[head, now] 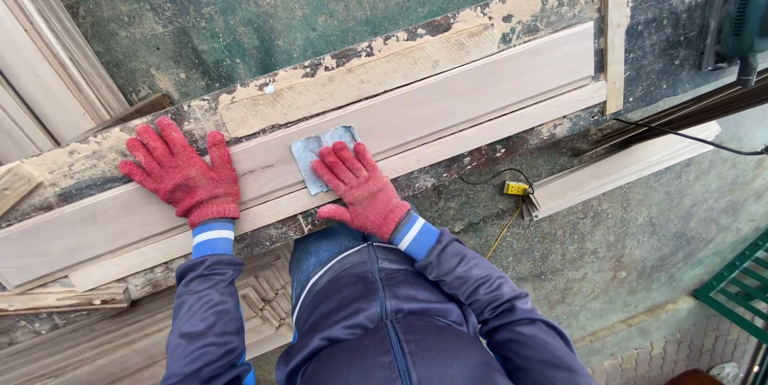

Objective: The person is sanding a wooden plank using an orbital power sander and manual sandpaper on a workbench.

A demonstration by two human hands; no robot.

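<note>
A long pale wooden moulding board (480,89) lies across a paint-flecked workbench (512,17). My left hand (182,171), in a red knit glove, rests flat on the board with fingers spread. My right hand (360,187), also in a red glove, presses a grey sheet of sandpaper (312,153) against the board's face; the fingers cover the sheet's right part.
A green electric sander (740,13) sits at the bench's far right, its black cord (688,137) trailing off. A yellow plug (516,187) hangs below the bench. More wooden mouldings (616,169) lie lower down, stacked trim (40,73) at left, a green grate (740,285) at right.
</note>
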